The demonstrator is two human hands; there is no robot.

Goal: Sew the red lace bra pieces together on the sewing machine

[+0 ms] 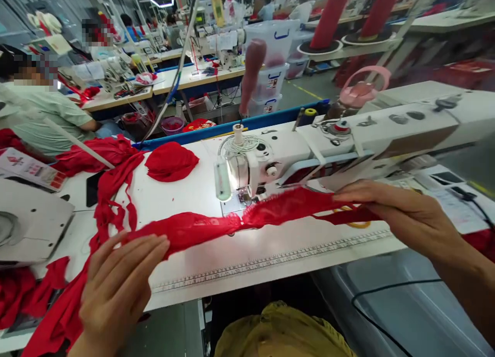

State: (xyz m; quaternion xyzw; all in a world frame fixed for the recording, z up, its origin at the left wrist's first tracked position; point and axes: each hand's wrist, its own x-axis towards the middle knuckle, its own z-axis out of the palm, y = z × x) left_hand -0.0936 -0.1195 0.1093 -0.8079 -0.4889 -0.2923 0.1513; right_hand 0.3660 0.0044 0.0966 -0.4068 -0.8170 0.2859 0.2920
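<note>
A strip of red lace fabric (201, 230) stretches between my two hands, just in front of the needle area of a white sewing machine (332, 145). My left hand (119, 285) grips its left end, fingers closed over the cloth. At the other end my right hand (398, 212) pinches the fabric between thumb and fingers. A narrow gathered spot shows near the strip's middle. Beneath the right part, a yellow ring-shaped handle (359, 223) is partly covered by the cloth. More red fabric trails down beside my left wrist.
A measuring tape (270, 264) runs along the table's front edge. A pile of round red pieces (172, 162) lies behind the strip. Another machine (31, 223) stands at left. A grey bin (390, 300) is at lower right. A co-worker in a pale green shirt (50, 119) sits at upper left.
</note>
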